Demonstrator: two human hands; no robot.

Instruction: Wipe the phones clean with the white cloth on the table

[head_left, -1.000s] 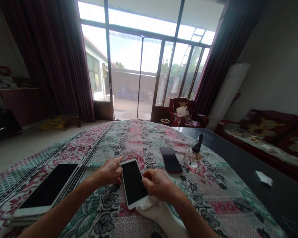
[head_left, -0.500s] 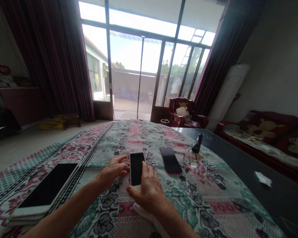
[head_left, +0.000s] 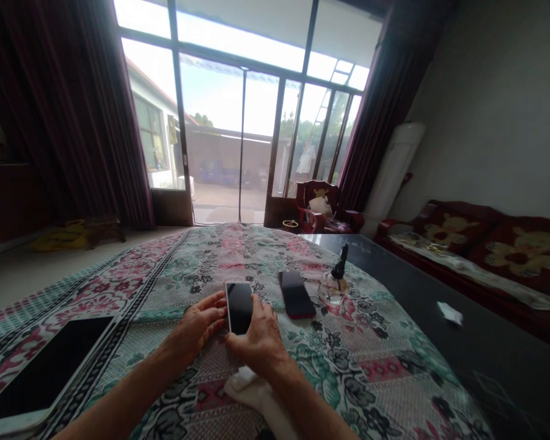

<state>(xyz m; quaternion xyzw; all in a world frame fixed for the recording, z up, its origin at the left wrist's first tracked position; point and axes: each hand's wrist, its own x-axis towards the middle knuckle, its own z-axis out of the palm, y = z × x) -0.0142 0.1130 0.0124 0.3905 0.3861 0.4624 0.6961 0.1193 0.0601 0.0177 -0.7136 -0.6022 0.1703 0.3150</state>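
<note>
A white-framed smartphone (head_left: 239, 307) with a dark screen is between my hands above the patterned tablecloth. My right hand (head_left: 259, 336) grips its right side, with the thumb across the lower end. From the left, the bent fingers of my left hand (head_left: 201, 321) press at the phone's left edge. Beneath my right wrist lies a crumpled white cloth (head_left: 252, 391), partly hidden by the forearm. To the right of the phone, a dark smartphone with a red edge (head_left: 297, 294) lies flat. Beside that stands a clear glass bottle with a black top (head_left: 334, 284).
A white tablet (head_left: 50, 370) lies on other flat items at left. The floral tablecloth (head_left: 348, 342) covers part of a dark table (head_left: 421, 287), where a crumpled white tissue (head_left: 450, 313) lies. Beyond are a wooden armchair (head_left: 318, 205), a sofa (head_left: 481, 241) and glass doors (head_left: 215, 146).
My left fingers have closed in from beside the white smartphone to its edge. My view has turned right, so the scene shifts left. More of the white cloth shows.
</note>
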